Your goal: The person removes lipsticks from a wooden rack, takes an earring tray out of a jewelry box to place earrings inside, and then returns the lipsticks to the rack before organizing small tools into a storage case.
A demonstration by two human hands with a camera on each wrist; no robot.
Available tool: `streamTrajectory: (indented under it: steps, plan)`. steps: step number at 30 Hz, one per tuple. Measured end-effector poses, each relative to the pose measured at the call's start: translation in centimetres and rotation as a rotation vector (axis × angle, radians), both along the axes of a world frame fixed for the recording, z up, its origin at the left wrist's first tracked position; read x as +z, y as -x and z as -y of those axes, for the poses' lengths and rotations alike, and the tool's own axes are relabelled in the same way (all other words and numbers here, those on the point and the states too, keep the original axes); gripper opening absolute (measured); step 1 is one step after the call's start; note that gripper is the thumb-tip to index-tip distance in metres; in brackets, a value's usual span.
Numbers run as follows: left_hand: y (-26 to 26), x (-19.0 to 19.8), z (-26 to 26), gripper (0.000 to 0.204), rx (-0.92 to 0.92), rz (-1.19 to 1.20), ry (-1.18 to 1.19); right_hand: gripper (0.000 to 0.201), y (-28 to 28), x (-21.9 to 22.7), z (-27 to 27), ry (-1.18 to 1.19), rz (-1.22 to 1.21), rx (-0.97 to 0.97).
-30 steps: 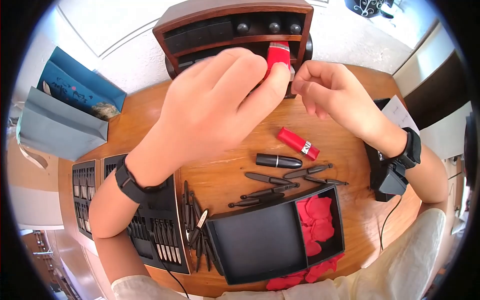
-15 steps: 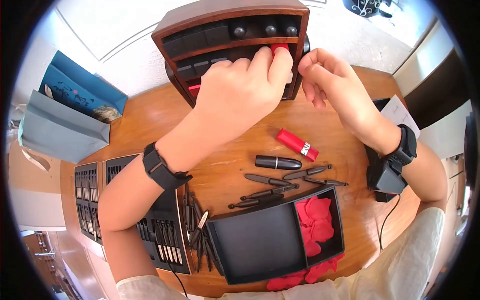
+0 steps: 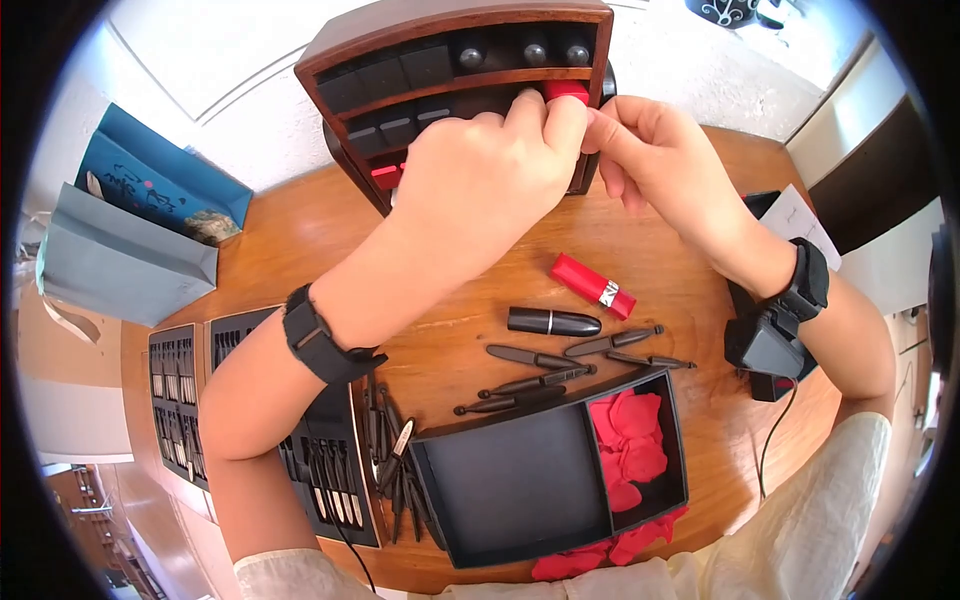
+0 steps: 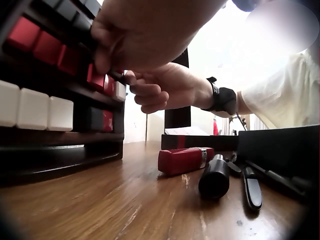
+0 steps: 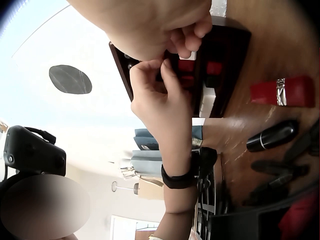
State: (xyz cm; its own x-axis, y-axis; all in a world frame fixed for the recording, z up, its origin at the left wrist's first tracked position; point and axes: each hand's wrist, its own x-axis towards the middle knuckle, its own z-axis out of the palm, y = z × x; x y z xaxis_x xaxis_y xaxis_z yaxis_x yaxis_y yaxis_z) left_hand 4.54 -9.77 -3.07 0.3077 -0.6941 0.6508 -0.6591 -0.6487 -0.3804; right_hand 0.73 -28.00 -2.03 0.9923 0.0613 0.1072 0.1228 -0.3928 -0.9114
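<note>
Left hand: narrow, fingers bent; the left hand [image 3: 490,170] appears to pinch the red lipstick tube [image 3: 567,91], palm down, probably so the fingertips can reach into a slot.
Red lipstick tube: at the right end of the wooden rack [image 3: 450,32], its slot likely keeping it steady.
Right hand: narrow, fingers curled, nothing visible held; the right hand [image 3: 675,170] is beside the rack's edge, near the left fingertips, perhaps for support.
Rack rows: black caps [image 3: 397,130] and white blocks [image 4: 33,107] sit side by side, seemingly grouped by colour.
Loose tubes: another red tube [image 3: 593,286] and a black lipstick tube [image 3: 553,321] lie on the wooden surface [image 3: 680,260], within easy reach.
Divided box: a wall of the black box [image 3: 510,480] separates red petals [image 3: 633,440] from the wider compartment.
</note>
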Motion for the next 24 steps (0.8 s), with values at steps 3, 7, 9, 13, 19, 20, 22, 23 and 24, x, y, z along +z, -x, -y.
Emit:
streamTrajectory:
  steps: [3, 7, 9, 13, 19, 20, 22, 23, 24]
  plan:
    - [0.9, 0.9, -1.1, 0.021, -0.060, 0.011, -0.014, 0.037, -0.4, 0.0, 0.2, 0.005, 0.038, -0.020]
    - [2.6, 1.7, -2.8, 0.014, -0.155, -0.173, -0.009, 0.039, -0.4, -0.1, 0.3, 0.020, 0.007, -0.036]
    - [3.2, 1.6, -3.7, 0.009, -0.188, -0.414, -0.087, 0.039, -0.3, -0.2, 0.3, 0.025, 0.022, -0.029]
    - [4.3, 0.3, -4.6, 0.015, -0.086, -0.640, -0.302, 0.032, 0.1, -1.1, 0.5, 0.300, 0.185, 0.123]
    - [5.2, -1.1, -4.9, 0.017, -0.200, -0.931, -0.294, 0.035, 3.4, -0.9, 0.2, 0.957, 0.123, 0.399]
    - [5.2, -1.2, -4.9, 0.017, -0.196, -0.931, -0.290, 0.035, 3.7, -1.1, 0.3, 0.959, 0.126, 0.404]
    - [5.3, -1.4, -5.1, 0.018, -0.225, -1.007, -0.365, 0.033, 4.0, -1.7, 0.3, 1.002, 0.151, 0.431]
    - [5.4, -1.4, -5.2, 0.018, -0.223, -1.008, -0.361, 0.031, 3.9, -1.9, 0.2, 0.995, 0.094, 0.414]
    - [5.5, -1.4, -5.3, 0.019, -0.207, -1.001, -0.364, 0.031, 3.8, -1.9, 0.3, 0.996, 0.094, 0.417]
